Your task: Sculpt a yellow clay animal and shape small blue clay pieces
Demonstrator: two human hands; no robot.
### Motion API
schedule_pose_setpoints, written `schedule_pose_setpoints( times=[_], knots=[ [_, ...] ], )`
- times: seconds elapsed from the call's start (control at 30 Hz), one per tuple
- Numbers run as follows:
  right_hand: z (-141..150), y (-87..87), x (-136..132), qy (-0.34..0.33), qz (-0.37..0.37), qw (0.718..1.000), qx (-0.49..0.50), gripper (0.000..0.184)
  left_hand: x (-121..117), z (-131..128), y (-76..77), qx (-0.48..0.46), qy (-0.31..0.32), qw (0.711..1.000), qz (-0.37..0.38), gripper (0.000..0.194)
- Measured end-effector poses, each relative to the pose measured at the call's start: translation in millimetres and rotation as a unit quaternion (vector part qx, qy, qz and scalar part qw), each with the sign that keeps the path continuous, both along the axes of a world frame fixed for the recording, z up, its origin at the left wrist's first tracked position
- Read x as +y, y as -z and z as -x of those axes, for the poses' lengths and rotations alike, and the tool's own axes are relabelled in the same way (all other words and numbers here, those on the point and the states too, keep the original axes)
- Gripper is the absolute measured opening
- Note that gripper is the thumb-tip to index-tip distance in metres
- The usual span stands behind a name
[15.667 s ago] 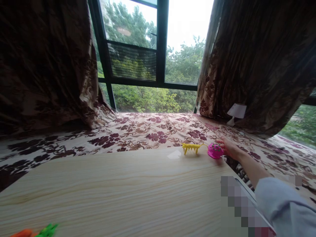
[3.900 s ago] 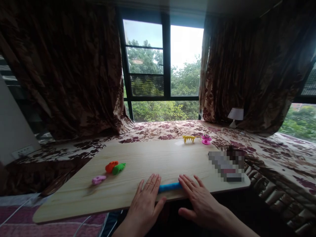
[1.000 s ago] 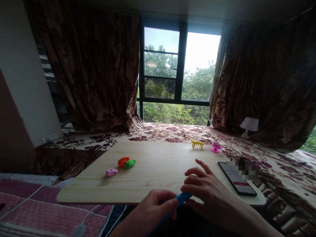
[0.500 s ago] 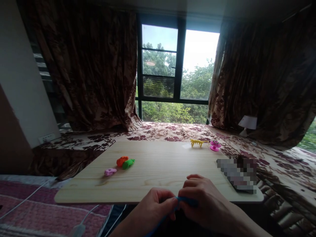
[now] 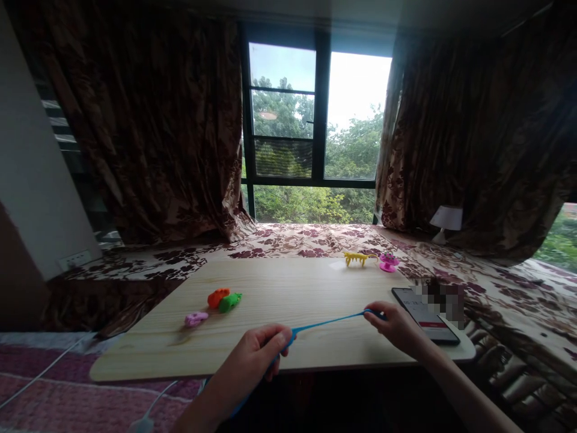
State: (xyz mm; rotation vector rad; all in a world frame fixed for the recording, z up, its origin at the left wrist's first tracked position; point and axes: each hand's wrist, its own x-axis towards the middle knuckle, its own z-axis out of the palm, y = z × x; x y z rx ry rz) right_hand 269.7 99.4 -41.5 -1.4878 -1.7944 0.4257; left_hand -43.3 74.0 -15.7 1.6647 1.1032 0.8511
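A thin blue strand of clay [image 5: 327,323] runs stretched between my two hands above the near edge of the wooden board [image 5: 279,300]. My left hand [image 5: 259,352] is closed in a pinch on its left end. My right hand [image 5: 392,325] is closed on its right end, beside a phone [image 5: 424,314]. On the board lie an orange clay piece [image 5: 218,296], a green one [image 5: 230,300] and a pink one [image 5: 195,318] at the left. A yellow clay shape [image 5: 356,258] and a magenta one [image 5: 388,261] sit at the far right.
The board rests on a bed with a floral cover [image 5: 293,237]. Dark patterned curtains [image 5: 148,120] hang on both sides of a window [image 5: 311,132]. A small white lamp [image 5: 446,219] stands at the right. A white cable [image 5: 45,373] lies at the lower left.
My hands, held together on the blue piece half a second ago, have moved apart. The blue clay has been pulled out into a long thin strand.
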Motion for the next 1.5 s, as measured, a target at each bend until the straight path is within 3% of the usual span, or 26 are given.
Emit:
schedule_pose_setpoints(
  times=[0.17, 0.37, 0.47, 0.53, 0.67, 0.77, 0.9, 1.07, 1.2, 1.5],
  knots=[
    [-22, 12.0, 9, 0.048, -0.002, 0.991, 0.128, 0.038, 25, 17, 3.4, 0.085, -0.11, 0.985, -0.099, 0.035],
    [-31, -23.8, -12, 0.082, -0.085, 0.953, 0.279, 0.042, 32, 28, 11.7, 0.123, -0.16, 0.966, -0.159, 0.03],
    [-12, -41.4, -23, 0.067, -0.113, 0.946, 0.297, 0.037, 23, 16, 11.6, 0.131, -0.14, 0.966, -0.176, 0.026],
    [16, -45.1, -25, 0.015, -0.097, 0.955, 0.28, 0.032, 13, 2, 8.5, 0.131, -0.104, 0.968, -0.187, 0.023],
    [74, -39.2, -20, -0.072, -0.06, 0.967, 0.238, 0.021, -7, -22, -2.0, 0.129, -0.072, 0.975, -0.166, 0.02],
    [96, -33.9, -18, -0.119, -0.025, 0.969, 0.215, 0.016, -14, -26, -9.5, 0.131, -0.058, 0.976, -0.164, 0.014],
    [100, -30.4, -26, -0.168, 0.02, 0.966, 0.196, 0.03, -15, -24, -13.7, 0.12, -0.054, 0.976, -0.174, 0.01],
    [98, -33.4, -38, -0.181, 0.006, 0.971, 0.155, 0.023, -15, -27, -12.4, 0.098, -0.039, 0.98, -0.167, 0.01],
    [99, -37.6, -40, -0.178, 0.028, 0.965, 0.193, 0.028, -15, -28, -13.1, 0.101, -0.039, 0.979, -0.173, 0.011],
    [105, -26.4, -37, -0.18, 0.021, 0.96, 0.212, 0.006, -17, -28, -13.2, 0.104, -0.025, 0.978, -0.181, 0.011]
  ],
)
